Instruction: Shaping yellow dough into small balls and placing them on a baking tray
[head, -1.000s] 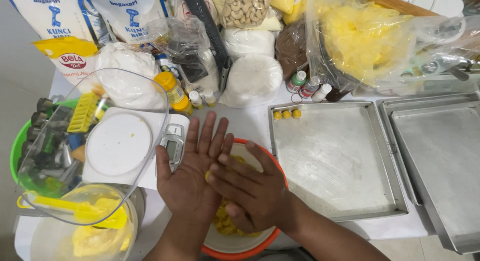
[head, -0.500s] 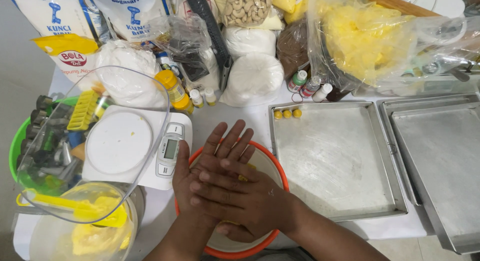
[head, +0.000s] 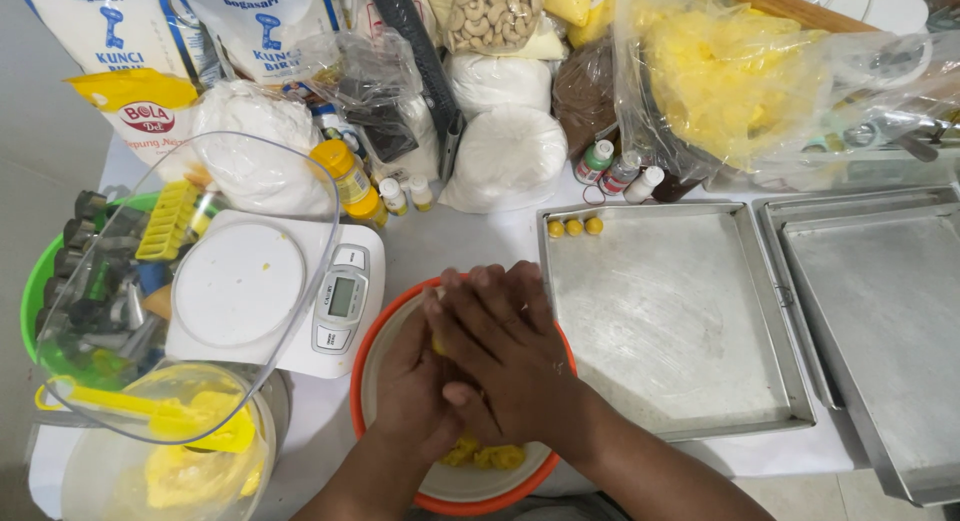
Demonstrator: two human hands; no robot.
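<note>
The person's right hand [head: 510, 356] is lying flat across the left hand [head: 415, 386], palms pressing together over an orange-rimmed bowl [head: 372, 366]; a bit of yellow dough [head: 438, 343] is just showing between them, though how much they are holding cannot be told. More yellow dough pieces [head: 485, 457] are sitting in the bowl below the wrists. Three small dough balls [head: 574, 226] are lining the far corner of the metal baking tray [head: 670, 321] just beside the bowl, and a white kitchen scale [head: 300, 296] is standing on its other side.

A home baking spot — a cloth-covered table [head: 470, 236] crowded with flour bags [head: 110, 31], a kitchen scale [head: 340, 301] at the near left, metal baking trays [head: 680, 321] on the right, and bagged cashews [head: 495, 11] and small flavouring bottles [head: 620, 171] along the far side.
</note>
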